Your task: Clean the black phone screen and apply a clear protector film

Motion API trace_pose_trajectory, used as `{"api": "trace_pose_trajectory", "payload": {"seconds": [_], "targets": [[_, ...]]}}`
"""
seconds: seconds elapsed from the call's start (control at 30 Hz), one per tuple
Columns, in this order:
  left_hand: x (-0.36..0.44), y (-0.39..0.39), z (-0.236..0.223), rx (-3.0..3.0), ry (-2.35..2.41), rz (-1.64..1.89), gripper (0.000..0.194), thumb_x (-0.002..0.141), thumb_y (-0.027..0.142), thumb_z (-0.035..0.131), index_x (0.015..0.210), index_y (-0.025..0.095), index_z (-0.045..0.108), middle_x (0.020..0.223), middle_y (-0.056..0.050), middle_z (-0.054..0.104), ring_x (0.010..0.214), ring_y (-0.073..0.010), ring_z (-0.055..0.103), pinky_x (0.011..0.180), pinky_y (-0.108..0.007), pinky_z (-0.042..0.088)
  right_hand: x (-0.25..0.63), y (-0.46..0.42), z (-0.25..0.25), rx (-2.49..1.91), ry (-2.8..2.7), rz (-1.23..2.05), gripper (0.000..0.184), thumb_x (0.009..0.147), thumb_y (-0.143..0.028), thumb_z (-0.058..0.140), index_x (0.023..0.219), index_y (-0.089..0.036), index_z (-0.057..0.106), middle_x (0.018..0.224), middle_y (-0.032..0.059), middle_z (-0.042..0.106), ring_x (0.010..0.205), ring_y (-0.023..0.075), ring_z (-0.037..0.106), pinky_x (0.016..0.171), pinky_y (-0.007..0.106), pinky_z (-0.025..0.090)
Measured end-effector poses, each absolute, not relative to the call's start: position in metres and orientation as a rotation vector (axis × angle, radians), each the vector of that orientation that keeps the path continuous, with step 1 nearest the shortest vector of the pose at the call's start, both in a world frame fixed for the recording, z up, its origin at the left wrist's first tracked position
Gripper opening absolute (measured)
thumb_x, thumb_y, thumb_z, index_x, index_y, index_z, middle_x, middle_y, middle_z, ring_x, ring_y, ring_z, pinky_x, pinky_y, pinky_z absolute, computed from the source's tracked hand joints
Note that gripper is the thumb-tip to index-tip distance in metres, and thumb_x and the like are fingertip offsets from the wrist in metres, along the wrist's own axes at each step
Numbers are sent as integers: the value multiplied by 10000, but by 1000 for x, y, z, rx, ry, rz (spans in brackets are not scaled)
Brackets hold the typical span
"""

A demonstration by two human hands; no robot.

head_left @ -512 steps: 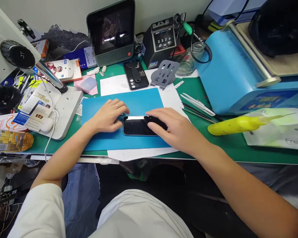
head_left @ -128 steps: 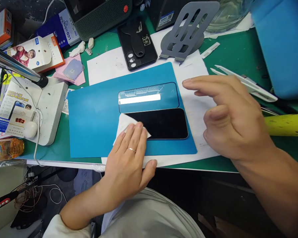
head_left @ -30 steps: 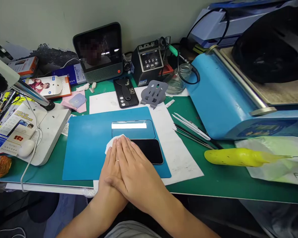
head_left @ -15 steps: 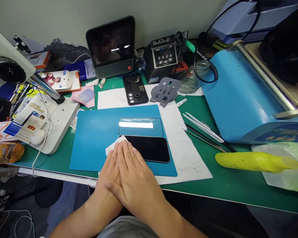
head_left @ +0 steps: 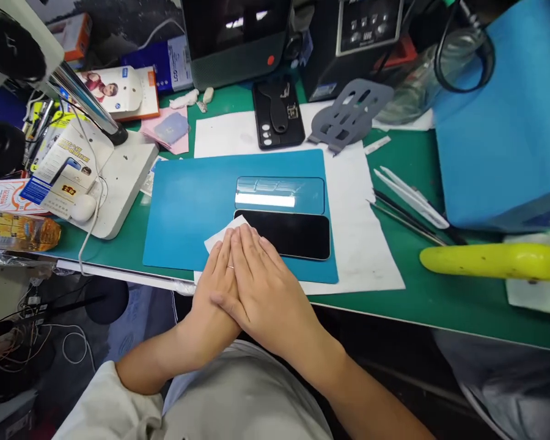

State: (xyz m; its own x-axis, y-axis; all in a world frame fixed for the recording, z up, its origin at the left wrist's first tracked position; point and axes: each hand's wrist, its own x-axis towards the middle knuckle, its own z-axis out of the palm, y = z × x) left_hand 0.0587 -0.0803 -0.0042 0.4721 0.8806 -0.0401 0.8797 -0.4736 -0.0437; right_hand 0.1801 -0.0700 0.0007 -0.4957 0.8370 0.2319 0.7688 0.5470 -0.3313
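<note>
My left hand (head_left: 215,299) and my right hand (head_left: 270,287) are pressed together at the near edge of a blue mat (head_left: 183,208), the right partly over the left. Their fingers are straight and close together. A white wipe (head_left: 222,235) sticks out past the fingertips; how much of it lies between the palms is hidden. Beside the right fingers lies a phone with a dark screen (head_left: 305,235), its left end covered by my hands. Just beyond it is a clear glass screen protector (head_left: 279,189) with a dark border, reflecting a bright strip.
A black phone case (head_left: 279,116) and a grey folding stand (head_left: 351,116) are behind the mat. White tweezers (head_left: 410,195) and a yellow squeeze bulb (head_left: 490,261) lie to the right, near a blue machine (head_left: 499,146). A white stand base (head_left: 123,177) occupies the left.
The camera view has tilted down and shifted, so the bench sits higher in the picture. My hands keep the same pressed-together pose with the wipe; the phone and glass stay put.
</note>
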Motion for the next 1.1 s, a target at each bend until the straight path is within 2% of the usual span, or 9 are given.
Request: {"api": "trace_pose_trajectory", "payload": {"seconds": [0.07, 0.17, 0.43, 0.57, 0.7, 0.9, 1.1], "targets": [[57, -83, -3, -2700, -1608, 112, 678, 1076, 293, 438, 1689, 84, 235, 1758, -178, 215, 1641, -327, 193, 1346, -493, 276, 179, -73, 2, -1336, -2404, 284, 985, 1034, -702, 333, 1565, 126, 387, 1609, 373, 399, 1538, 436, 413, 1259, 551, 385], [57, -74, 5, -2733, -1573, 147, 677, 1083, 303, 435, 1685, 69, 234, 1756, -195, 208, 1638, -345, 190, 1341, -503, 280, 179, -65, 3, -1357, -2396, 316, 967, 1041, -686, 335, 1564, 126, 389, 1614, 364, 401, 1548, 428, 401, 1274, 543, 364], [89, -70, 0, -2723, -1539, 140, 678, 1083, 329, 426, 1675, 48, 252, 1740, -195, 275, 1620, -356, 260, 1325, -489, 320, 209, -69, -1, -1388, -2382, 304, 906, 1068, -636, 301, 1586, 104, 364, 1641, 335, 387, 1564, 406, 383, 1271, 552, 366], [116, -79, -10, -2773, -1426, 78, 698, 1069, 338, 448, 1675, 47, 260, 1754, -180, 249, 1641, -338, 205, 1358, -471, 249, 236, -86, -6, -1491, -2352, 240, 867, 1084, -596, 256, 1595, 98, 349, 1640, 336, 397, 1561, 420, 383, 1246, 584, 393], [139, -79, -14, -2776, -1400, 60, 696, 1065, 362, 441, 1674, 61, 289, 1743, -151, 296, 1645, -314, 210, 1373, -440, 196, 257, -93, -9, -1553, -2343, 251, 820, 1095, -555, 233, 1657, 42, 229, 1672, 308, 368, 1586, 390, 346, 1244, 588, 396], [156, -62, -14, -2824, -1327, 84, 720, 1044, 436, 460, 1678, 128, 316, 1742, -97, 319, 1649, -313, 203, 1372, -437, 187, 272, -84, -10, -1648, -2351, 292, 809, 1095, -523, 213, 1672, 39, 143, 1725, 297, 254, 1625, 380, 252, 1273, 606, 339], [150, -46, -9, -2846, -1364, 77, 784, 1017, 439, 527, 1678, 88, 294, 1746, -133, 300, 1650, -334, 186, 1368, -432, 205, 265, -65, -8, -1664, -2376, 308, 845, 1083, -546, 244, 1656, 71, 171, 1725, 310, 239, 1628, 390, 235, 1295, 602, 291]]}}
